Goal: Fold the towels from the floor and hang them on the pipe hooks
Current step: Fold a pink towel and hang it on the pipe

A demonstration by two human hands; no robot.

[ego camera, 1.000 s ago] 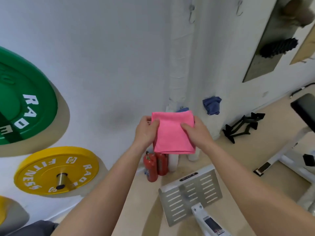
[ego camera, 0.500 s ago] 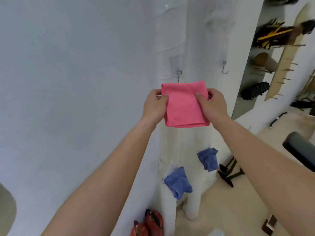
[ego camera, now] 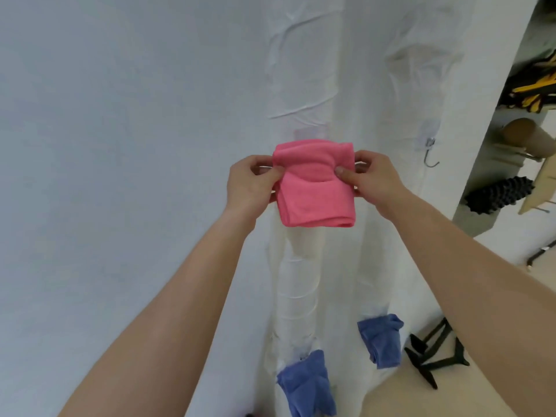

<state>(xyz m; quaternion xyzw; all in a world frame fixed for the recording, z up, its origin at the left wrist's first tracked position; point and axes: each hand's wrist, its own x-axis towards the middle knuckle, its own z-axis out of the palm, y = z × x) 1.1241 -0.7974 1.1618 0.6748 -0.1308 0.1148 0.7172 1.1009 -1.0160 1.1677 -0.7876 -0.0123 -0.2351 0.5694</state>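
This looks like a gym or a home training room. Well to the right of the right hand, an open recess in the white wall holds exercise gear: a black knobbly foam roller at about hand height, a brown roll above it, and a tangle of yellow and black straps higher still. Far below that hand, a black metal stand sits on the pale beige floor. Low beneath the left hand, a blue towel hangs on a white wrapped pipe, with a second blue towel beside it. A metal hook hangs just right of the right hand.
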